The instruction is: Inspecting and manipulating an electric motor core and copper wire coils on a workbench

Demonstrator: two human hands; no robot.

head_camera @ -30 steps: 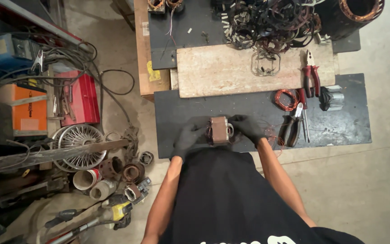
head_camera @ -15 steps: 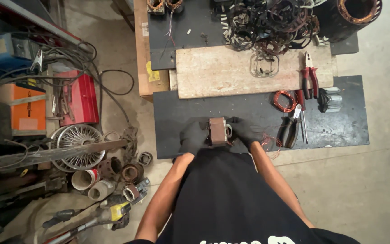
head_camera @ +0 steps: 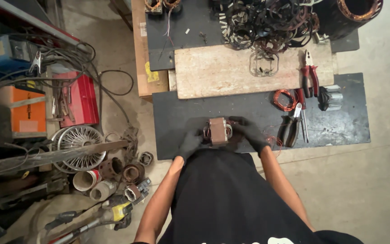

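Both my hands wear black gloves and hold a small brown transformer block point(head_camera: 218, 130) with copper winding, just above the near edge of a black mat point(head_camera: 177, 117). My left hand point(head_camera: 191, 143) grips its left side. My right hand point(head_camera: 250, 132) grips its right side. Thin copper wire strands point(head_camera: 272, 139) trail to the right of my right hand.
Pliers and cutters point(head_camera: 294, 122), a coil of copper wire point(head_camera: 284, 99), red-handled pliers point(head_camera: 310, 74) and a pale board point(head_camera: 213, 72) lie beyond. A tangle of dark strips point(head_camera: 267, 22) sits at the back. Left floor holds a red toolbox point(head_camera: 80, 97), a fan guard point(head_camera: 75, 144) and cables.
The block and both hands have stayed at the mat's near edge with only a slight shift; the view has barely moved.
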